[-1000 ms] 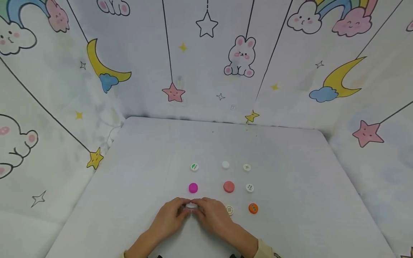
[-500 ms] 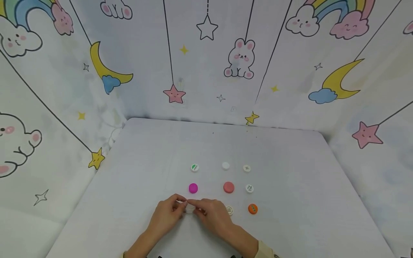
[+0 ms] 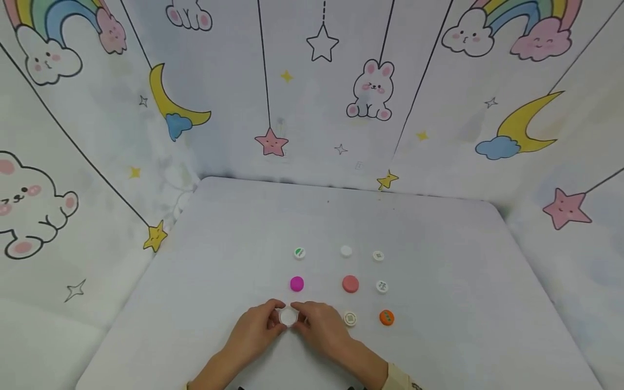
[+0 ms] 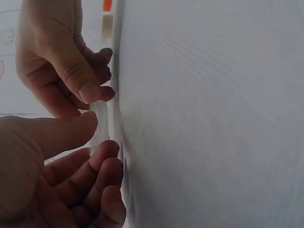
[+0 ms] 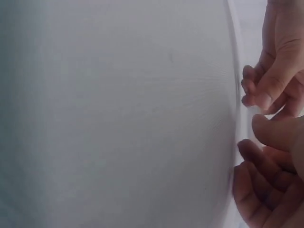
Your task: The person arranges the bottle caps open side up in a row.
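Observation:
Between both hands, a white round bottle cap (image 3: 288, 317) lies at the front of the table with its flat round face showing. My left hand (image 3: 257, 328) pinches its left side with thumb and fingers. From the other side, my right hand (image 3: 324, 326) grips the right edge. In the left wrist view the cap's pale ribbed side (image 4: 100, 126) shows between the two thumbs. The right wrist view shows both hands close together, the cap mostly hidden there. Just behind the hands is a magenta cap (image 3: 297, 284); a cream cap (image 3: 350, 318) sits right of the right hand.
Further caps stand in loose rows: an orange one (image 3: 387, 317), a coral one (image 3: 350, 284), a white patterned one (image 3: 382, 287), a green-and-white one (image 3: 299, 253), a plain white one (image 3: 346, 251) and a small pale one (image 3: 378, 255). A printed cloth (image 3: 234, 81) rises behind the white table (image 3: 439, 244).
The white cap, seen partly hidden and from its side before, now shows its round face. The fingers have parted a little around it. The head view has shifted slightly.

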Tool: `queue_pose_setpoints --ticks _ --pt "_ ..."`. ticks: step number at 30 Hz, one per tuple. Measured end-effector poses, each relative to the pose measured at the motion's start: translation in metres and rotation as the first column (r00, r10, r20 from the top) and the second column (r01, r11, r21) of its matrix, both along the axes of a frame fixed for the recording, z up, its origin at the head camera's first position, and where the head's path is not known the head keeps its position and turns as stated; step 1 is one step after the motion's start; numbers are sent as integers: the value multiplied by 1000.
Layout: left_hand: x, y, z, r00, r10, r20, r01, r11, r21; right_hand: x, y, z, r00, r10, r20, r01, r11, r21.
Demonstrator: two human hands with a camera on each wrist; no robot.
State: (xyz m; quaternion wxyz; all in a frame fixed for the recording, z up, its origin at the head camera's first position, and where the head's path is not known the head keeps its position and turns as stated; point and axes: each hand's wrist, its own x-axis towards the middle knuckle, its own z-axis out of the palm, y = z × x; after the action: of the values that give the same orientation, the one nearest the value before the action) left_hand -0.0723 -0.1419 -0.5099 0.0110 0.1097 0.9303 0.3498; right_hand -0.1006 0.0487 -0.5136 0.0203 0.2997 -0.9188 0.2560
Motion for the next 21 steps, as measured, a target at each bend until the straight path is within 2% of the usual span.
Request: queue_pose_setpoints --ticks 4,10,16,21 --pt "1 0 0 999 -29 -17 29 999 -34 0 -3 -1 1000 12 -8 -12 999 47" --pt "2 2 3 998 -32 -46 28 996 -83 1 -6 1 1000 -8 23 6 998 64" --pt "4 4 13 997 -13 -76 -1 983 -185 3 1 10 993 -51 106 45 997 62" --pt "3 10 21 995 -17 -98 -4 979 -203 4 20 17 986 -108 129 104 994 36"
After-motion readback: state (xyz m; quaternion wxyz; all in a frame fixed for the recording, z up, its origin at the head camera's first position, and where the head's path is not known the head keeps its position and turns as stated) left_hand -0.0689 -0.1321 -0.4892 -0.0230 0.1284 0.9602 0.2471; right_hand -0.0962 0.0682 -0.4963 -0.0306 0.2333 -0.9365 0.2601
